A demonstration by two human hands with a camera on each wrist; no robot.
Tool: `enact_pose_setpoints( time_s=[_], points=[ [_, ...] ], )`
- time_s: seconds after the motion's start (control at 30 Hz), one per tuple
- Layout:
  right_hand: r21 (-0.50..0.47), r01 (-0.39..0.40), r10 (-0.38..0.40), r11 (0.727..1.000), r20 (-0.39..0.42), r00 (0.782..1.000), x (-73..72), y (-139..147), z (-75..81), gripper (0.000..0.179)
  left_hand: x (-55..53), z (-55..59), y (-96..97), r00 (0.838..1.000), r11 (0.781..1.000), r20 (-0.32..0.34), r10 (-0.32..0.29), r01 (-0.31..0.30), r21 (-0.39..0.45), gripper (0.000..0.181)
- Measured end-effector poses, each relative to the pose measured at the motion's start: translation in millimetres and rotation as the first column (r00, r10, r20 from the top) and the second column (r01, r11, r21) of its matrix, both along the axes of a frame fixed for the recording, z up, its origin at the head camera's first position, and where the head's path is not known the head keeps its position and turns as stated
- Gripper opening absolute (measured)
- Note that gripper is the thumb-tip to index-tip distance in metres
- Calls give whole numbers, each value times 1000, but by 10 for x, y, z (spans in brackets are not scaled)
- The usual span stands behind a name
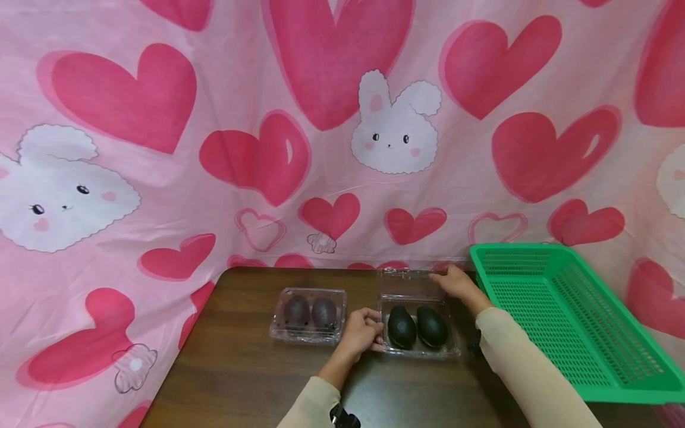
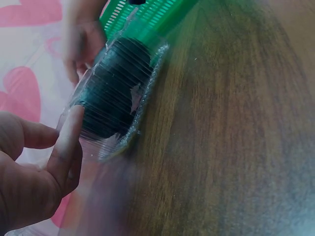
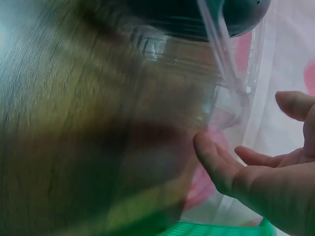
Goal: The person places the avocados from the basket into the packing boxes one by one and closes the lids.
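Two dark avocados lie side by side in a clear plastic clamshell box, its lid swung back toward the curtain. My left hand holds the box's left end; in the left wrist view, thumb and index finger meet at its edge. My right hand reaches the lid's right edge, and in the right wrist view its fingers are loosely extended with the thumb apart. A second clamshell box, closed with two dark round fruits inside, sits left of my left hand.
A green slotted plastic basket stands right of my right arm. Everything rests on a brown wooden table. Behind the table hangs a pink curtain printed with hearts and rabbits.
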State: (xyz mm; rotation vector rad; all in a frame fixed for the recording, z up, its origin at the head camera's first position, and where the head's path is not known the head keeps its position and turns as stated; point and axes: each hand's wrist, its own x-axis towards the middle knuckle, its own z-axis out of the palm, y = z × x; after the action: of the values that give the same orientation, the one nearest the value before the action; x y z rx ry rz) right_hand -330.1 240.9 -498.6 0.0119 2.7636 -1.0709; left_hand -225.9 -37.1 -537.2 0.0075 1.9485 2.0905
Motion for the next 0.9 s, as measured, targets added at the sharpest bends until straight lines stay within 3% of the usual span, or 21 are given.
enact_pose_setpoints(
  time_s=[0.2,0.33,0.63,0.9],
  points=[
    [-235,58,-23,970,148,989,-52,-1,-67,50,-1,-5,-5,1000,1000,-3,9,-9,-9,26],
    [-288,79,-28,954,176,984,-51,-13,-43,50,3,-8,-3,1000,1000,-7,9,-9,-14,24],
    [-353,72,-39,933,100,994,-48,-14,26,39,4,9,-1,1000,1000,-8,19,-19,-14,24],
    [-395,42,-42,918,10,999,-30,22,125,48,21,2,9,1000,1000,-11,22,-22,-12,23]
  ],
)
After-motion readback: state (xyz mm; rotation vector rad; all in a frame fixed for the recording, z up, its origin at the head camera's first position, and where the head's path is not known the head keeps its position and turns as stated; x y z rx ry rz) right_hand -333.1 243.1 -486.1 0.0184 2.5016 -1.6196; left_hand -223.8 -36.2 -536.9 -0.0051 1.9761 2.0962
